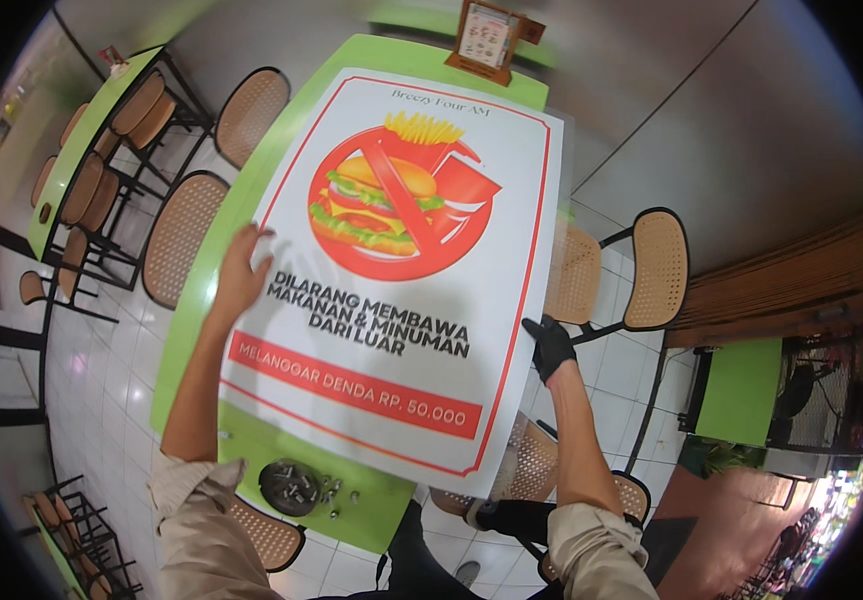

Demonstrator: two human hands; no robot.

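Note:
A large white poster (496,260) with a red border lies over the green table (356,500). Its picture is a burger and fries under a red prohibition sign, with black lettering and a red band below. My left hand (241,272), bare, rests at the poster's left edge with fingers apart. My right hand (553,348), in a black glove, has its fingers closed at the right edge, where the sheet overhangs the table; the fingers' undersides are hidden. A strip of clear sheet shows along the poster's upper right side.
A dark round bowl (289,487) of small metal pieces stands at the table's near left, several pieces loose beside it. A wooden menu stand (484,42) is at the far end. Cane chairs (657,268) flank both sides. Another green table (91,160) stands far left.

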